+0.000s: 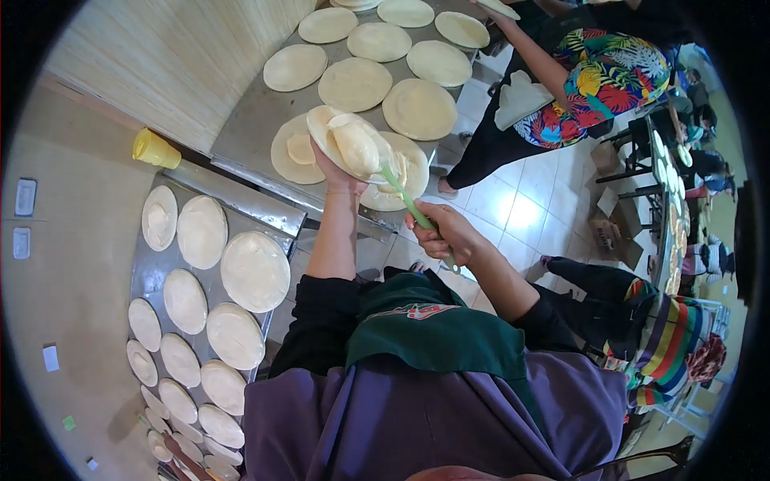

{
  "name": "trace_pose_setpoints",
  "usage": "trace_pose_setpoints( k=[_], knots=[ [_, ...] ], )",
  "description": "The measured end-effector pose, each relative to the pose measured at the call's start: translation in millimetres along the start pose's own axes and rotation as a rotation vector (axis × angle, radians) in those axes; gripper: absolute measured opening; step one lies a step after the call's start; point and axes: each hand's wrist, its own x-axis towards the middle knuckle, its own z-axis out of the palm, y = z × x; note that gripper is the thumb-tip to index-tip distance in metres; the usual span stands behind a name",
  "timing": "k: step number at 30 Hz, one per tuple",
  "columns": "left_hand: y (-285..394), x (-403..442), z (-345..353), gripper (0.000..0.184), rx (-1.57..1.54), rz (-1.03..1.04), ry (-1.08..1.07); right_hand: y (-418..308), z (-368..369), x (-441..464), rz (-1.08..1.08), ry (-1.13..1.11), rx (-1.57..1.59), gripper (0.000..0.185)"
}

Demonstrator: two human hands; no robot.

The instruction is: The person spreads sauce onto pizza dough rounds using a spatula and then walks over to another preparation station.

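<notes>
My left hand holds up a pale bowl with a thick cream-coloured mass in it. In my right hand, the fingers are wrapped round the handle of a green spatula, whose far end reaches the mass at the bowl's edge. Below the bowl lies a dough round with cream-coloured smears on it. Beside it, partly behind the bowl, another round carries a small lump of the same colour.
Flat dough rounds lie on the metal table ahead and on a second table at left. A yellow container stands by the wall. A person in a floral top is at upper right; another in stripes is at right.
</notes>
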Motion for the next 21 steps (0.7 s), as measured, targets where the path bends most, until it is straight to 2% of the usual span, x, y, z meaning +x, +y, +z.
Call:
trace_pose_setpoints(
  k=[4,9,10,11,15,17,21],
  knots=[
    [-5,15,-8,0.058,-0.064,0.025,-0.075,0,-10,10,0.069,-0.129,0.161,0.035],
    [1,34,-9,0.059,-0.174,0.053,-0.116,-10,-14,10,0.069,-0.138,0.289,0.036],
    [5,38,-6,0.06,-0.124,0.145,-0.137,-12,-16,9,0.061,-0.14,0.305,0.036],
    [8,41,-5,0.061,-0.073,0.237,-0.155,-14,-18,9,0.049,-0.132,0.302,0.036],
    [31,50,-1,0.062,-0.058,0.253,-0.179,-16,-33,11,-0.004,-0.101,0.226,0.036],
    [41,51,-1,0.063,0.077,0.329,-0.155,-13,-41,11,-0.012,-0.046,0.202,0.037],
    [52,49,-10,0.063,-0.038,0.29,-0.247,-1,-59,20,-0.018,0.064,0.116,0.038]
  ],
)
